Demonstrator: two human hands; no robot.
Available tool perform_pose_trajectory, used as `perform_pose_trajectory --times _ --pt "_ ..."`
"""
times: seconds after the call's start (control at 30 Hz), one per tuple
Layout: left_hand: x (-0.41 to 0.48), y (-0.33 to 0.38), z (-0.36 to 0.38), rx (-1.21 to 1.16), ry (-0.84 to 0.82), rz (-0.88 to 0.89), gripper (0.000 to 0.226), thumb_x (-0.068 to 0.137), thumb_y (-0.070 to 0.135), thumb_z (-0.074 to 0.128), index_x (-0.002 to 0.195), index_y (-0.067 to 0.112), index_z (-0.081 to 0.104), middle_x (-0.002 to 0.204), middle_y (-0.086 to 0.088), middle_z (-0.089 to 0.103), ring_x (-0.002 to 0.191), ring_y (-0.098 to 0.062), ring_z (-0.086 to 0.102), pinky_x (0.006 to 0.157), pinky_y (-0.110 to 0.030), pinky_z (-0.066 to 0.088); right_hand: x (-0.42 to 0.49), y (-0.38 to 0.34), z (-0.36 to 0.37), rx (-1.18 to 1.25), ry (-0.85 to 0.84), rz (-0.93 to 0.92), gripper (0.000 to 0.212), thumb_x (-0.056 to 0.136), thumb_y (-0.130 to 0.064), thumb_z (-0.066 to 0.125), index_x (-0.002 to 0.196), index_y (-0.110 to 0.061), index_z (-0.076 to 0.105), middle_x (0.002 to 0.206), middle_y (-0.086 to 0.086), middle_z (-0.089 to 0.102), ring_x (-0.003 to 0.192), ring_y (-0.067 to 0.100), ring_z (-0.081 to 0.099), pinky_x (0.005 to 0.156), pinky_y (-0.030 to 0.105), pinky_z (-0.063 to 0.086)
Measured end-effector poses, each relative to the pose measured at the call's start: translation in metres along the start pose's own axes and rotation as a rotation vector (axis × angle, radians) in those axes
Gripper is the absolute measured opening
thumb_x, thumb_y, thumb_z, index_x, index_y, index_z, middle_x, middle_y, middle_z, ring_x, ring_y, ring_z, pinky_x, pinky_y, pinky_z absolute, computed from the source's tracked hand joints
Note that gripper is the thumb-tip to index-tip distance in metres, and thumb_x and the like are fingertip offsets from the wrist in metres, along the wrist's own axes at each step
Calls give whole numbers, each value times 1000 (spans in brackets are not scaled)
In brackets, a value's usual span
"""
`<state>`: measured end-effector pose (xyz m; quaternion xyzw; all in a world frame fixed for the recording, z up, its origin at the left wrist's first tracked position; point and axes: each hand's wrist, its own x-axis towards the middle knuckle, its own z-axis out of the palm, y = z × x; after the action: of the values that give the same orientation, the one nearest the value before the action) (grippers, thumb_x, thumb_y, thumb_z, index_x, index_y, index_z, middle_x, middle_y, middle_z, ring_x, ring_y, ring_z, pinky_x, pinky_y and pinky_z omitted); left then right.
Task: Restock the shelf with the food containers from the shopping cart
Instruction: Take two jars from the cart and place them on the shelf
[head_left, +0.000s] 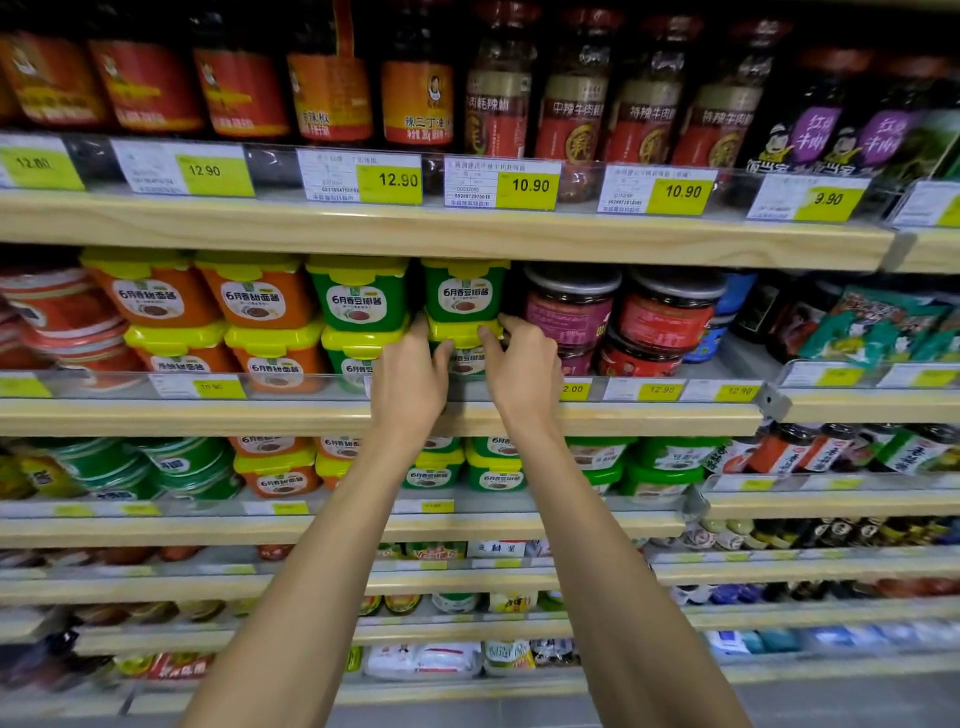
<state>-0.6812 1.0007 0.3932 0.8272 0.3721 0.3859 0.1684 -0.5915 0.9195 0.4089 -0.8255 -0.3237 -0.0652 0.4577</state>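
Observation:
Both my hands reach into the second shelf from the top (311, 415). My left hand (410, 374) and my right hand (519, 369) clasp the sides of a green food container with a yellow lid (464, 345), which sits in the lower row. Another green container (465, 288) is stacked directly on top of it. To the left stands a second stack of two green containers (358, 301). The shopping cart is out of view.
Orange tubs with yellow lids (254, 296) fill the shelf left of the green ones. Dark jars with red labels (665, 312) stand close on the right. Sauce bottles line the top shelf (415, 228). Lower shelves hold more tubs and packets. Price tags run along each shelf edge.

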Motion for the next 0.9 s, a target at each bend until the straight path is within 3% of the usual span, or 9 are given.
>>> perform_pose_trajectory --times 0.2,0.37,0.57,0.73,0.83,0.9 --pt "-1 -8 0 -66 15 20 28 100 31 57 118 10 62 102 -15 72 95 -41 64 67 -38 48 -1 -3 0 43 11 55 33 92 -35 69 120 -18 73 107 11 75 104 34 68 83 37 52" --pt "-9 -10 -5 -43 19 3 31 101 39 52 107 10 63 75 -14 67 77 -40 63 59 -41 47 -11 -2 -4 75 47 50 35 88 -31 76 119 -16 74 105 11 76 101 31 70 86 39 54" --pt "-17 -9 -16 -45 1 38 31 102 39 51 115 13 63 83 -13 70 83 -38 66 64 -44 54 -22 -3 -4 65 57 41 40 89 -35 74 124 -15 71 108 9 76 101 26 71 87 38 55" --pt "-30 -4 -32 73 36 -3 42 102 47 47 130 18 60 80 -9 71 81 -36 68 62 -40 53 -23 10 -26 91 45 33 31 93 -41 67 110 -18 78 95 1 79 86 18 74 81 37 58" --pt "-42 5 -38 -1 102 30 35 102 45 48 121 21 65 82 -3 74 74 -32 68 60 -38 52 -25 34 -52 112 145 44 30 94 -45 64 97 -19 78 83 -4 77 69 17 73 69 41 58" --pt "-43 17 -31 -112 53 64 29 101 44 49 114 23 65 81 -1 74 66 -24 65 57 -36 48 -20 48 -67 95 201 56 33 94 -47 64 101 -18 77 83 -4 77 71 17 72 69 38 58"
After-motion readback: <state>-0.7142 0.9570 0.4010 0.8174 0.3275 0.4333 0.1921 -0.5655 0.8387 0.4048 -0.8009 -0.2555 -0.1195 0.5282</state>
